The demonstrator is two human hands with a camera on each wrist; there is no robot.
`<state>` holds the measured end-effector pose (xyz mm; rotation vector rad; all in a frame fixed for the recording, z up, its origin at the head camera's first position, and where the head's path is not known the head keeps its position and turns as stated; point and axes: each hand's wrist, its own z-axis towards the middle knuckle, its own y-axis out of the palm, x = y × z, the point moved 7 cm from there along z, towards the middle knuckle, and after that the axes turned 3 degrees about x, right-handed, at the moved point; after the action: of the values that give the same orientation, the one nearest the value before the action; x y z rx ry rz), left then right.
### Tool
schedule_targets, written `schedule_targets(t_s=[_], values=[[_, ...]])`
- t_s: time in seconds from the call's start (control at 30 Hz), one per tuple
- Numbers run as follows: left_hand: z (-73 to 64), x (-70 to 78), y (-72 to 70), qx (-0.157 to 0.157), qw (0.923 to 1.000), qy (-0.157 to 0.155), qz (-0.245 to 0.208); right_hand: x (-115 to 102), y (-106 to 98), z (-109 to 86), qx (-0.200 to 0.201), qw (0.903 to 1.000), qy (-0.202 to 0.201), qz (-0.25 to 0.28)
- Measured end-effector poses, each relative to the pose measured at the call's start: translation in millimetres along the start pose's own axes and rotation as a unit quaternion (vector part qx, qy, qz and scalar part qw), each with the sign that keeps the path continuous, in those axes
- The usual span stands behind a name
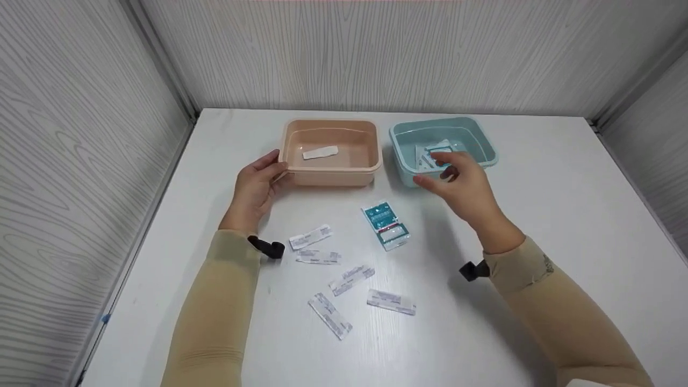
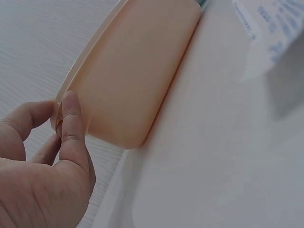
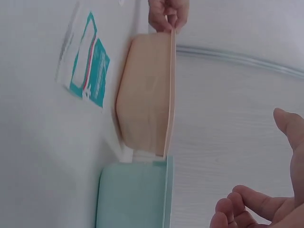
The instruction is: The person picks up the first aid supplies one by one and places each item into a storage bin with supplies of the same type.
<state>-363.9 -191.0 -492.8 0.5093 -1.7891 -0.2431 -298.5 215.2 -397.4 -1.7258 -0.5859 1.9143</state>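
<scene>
Left hand [image 1: 257,185] grip: pinching the rim of the peach rectangular plastic bin [image 1: 333,178]; white strip [image 1: 320,152] inside. Right hand [image 1: 465,188] grip: spread, over the pale-blue rectangular plastic bin [image 1: 441,130] holding teal-and-white flat packets [image 1: 423,158]. Both bins on white surface [image 1: 543,215].

Head view bright, diffusely lit, apparently from above; soft shadow beside right forearm [image 1: 564,312], faint glare on white surface [image 1: 543,193]. Wrist views dimmer, hazy; printed wrapper [image 2: 273,23] out of focus, teal-and-white packet [image 3: 98,71] soft.
</scene>
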Motion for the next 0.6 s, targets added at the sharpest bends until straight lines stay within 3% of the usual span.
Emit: schedule_targets(t_s=[0.17, 0.4, 0.6], values=[[-1.3, -1.2, -0.6, -0.004, 0.9999, 0.008, 0.007, 0, 20, -6.9, 0.001, 0.9996, -0.028, -0.010], [-1.2, -2.9, -0.1, -0.001, 1.0000, 0.007, -0.004, 11, 48, -14.2, -0.050, 0.9982, -0.010, -0.033], [-0.5, -3.0, 1.2, 0.000, 1.0000, 0.005, -0.002, 16, 57, -16.2, -0.067, 0.9967, 0.005, -0.045]])
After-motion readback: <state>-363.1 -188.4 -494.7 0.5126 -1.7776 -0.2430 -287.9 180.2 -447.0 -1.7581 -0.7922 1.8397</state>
